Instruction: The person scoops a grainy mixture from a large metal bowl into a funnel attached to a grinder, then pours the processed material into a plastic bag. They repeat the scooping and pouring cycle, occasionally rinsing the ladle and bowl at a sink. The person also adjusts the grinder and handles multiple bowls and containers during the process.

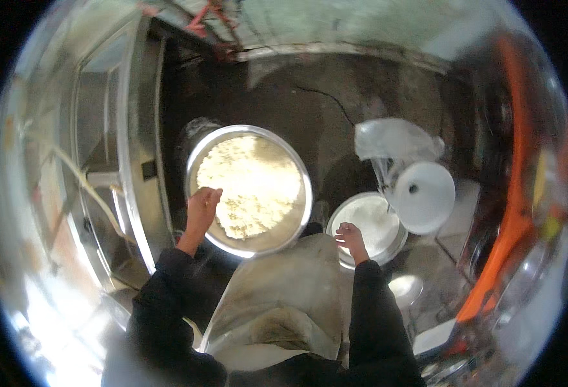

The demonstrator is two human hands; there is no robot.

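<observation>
A wide steel basin (305, 213) holds a heap of pale, crumbly food (252, 184), brightly lit in the middle. Over its near left rim is my left hand (202, 209), fingers curled and tips drawn together; whatever they pinch is too small to make out. My right hand (352, 240) hovers at the left side of a smaller metal bowl (387, 257), its fingers loosely bent and slightly apart, with nothing visible in them. White, powder-like stuff (371, 222) fills that bowl. A light-coloured apron (277, 284) hangs between my dark-sleeved forearms.
Right of the bowl stands a round white container (426, 197) with a dark spot, beside a clear plastic bag (397, 138). A metal-framed cabinet (132, 129) rises on the left. An orange band-like edge (513, 213) curves along the right. A dark cable (332, 97) lies on the floor.
</observation>
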